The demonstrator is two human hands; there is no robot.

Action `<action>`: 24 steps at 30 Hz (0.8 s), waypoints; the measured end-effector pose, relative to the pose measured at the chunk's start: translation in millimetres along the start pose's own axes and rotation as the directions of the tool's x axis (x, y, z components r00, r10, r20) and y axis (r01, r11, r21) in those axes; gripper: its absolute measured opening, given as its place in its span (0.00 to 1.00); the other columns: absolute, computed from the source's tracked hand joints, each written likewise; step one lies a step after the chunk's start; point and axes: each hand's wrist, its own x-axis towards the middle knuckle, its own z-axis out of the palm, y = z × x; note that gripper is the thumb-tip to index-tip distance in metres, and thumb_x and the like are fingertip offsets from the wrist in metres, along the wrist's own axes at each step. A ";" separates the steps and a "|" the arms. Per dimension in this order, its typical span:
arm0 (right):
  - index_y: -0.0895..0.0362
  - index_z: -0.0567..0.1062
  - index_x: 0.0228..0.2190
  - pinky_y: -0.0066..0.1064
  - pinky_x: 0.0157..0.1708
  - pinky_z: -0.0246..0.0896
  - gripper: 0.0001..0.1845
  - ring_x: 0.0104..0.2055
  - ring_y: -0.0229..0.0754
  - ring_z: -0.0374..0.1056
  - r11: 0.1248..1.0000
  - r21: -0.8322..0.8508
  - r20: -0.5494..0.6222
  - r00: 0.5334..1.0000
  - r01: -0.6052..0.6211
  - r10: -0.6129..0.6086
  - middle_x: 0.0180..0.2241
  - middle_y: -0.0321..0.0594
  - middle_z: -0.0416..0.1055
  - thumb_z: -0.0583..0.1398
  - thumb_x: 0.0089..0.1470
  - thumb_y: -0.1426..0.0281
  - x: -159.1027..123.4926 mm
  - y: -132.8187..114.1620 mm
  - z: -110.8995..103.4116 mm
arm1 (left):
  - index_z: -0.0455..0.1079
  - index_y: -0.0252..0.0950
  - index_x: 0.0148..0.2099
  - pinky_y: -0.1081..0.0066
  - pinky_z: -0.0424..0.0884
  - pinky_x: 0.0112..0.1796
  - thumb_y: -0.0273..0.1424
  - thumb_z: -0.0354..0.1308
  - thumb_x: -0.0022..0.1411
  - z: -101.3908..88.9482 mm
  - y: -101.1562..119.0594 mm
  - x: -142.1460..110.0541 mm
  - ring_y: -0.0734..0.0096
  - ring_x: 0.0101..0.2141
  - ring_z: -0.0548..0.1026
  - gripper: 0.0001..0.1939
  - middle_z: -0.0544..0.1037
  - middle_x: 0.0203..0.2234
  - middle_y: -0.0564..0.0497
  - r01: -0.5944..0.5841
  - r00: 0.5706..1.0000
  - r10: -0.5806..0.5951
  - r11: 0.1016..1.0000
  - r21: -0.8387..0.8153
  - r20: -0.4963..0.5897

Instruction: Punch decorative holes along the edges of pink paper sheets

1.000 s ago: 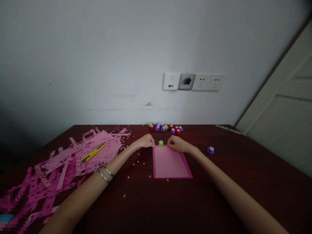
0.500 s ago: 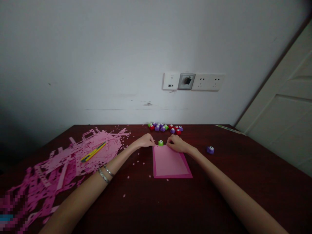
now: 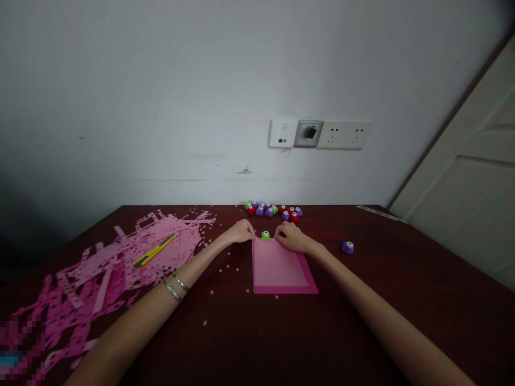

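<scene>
Left hand (image 3: 240,231) and right hand (image 3: 291,237) pinch the pink sheets (image 3: 278,268), probably light and easily creased, at the edge beside the green punch (image 3: 265,236).

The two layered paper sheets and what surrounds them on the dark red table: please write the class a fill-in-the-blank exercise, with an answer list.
The left hand and right hand are at the far edge of the light pink rectangular paper sheet.
Between the hands sits a small plastic craft punch coloured ____.
The light pink sheet lies on a sheet of ____ pink.
The yellow utility knife lies on paper scraps to the person's ____.

Missing words: green; darker; left.
</scene>
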 end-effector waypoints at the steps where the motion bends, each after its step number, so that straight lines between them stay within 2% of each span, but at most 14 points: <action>1: 0.57 0.73 0.28 0.33 0.36 0.54 0.09 0.39 0.47 0.62 1.000 -0.001 -0.001 1.000 -0.001 0.001 0.36 0.47 0.66 0.54 0.51 0.68 0.0 0.0 0.2 | 0.76 0.32 0.28 0.74 0.64 0.31 0.29 0.58 0.47 0.0 0.1 -0.1 0.69 0.30 0.73 0.08 0.78 0.26 0.49 0.000 1.000 0.000 1.000 -0.002 -0.003; 24: 0.57 0.72 0.30 0.34 0.37 0.52 0.11 0.41 0.47 0.60 0.998 -0.039 0.016 0.998 -0.057 0.057 0.38 0.47 0.65 0.51 0.53 0.67 -1.7 -7.3 -1.2 | 0.76 0.30 0.29 0.75 0.64 0.30 0.28 0.57 0.48 3.9 -3.0 2.4 0.69 0.30 0.73 0.08 0.78 0.26 0.48 -0.011 0.999 0.012 1.000 0.029 -0.036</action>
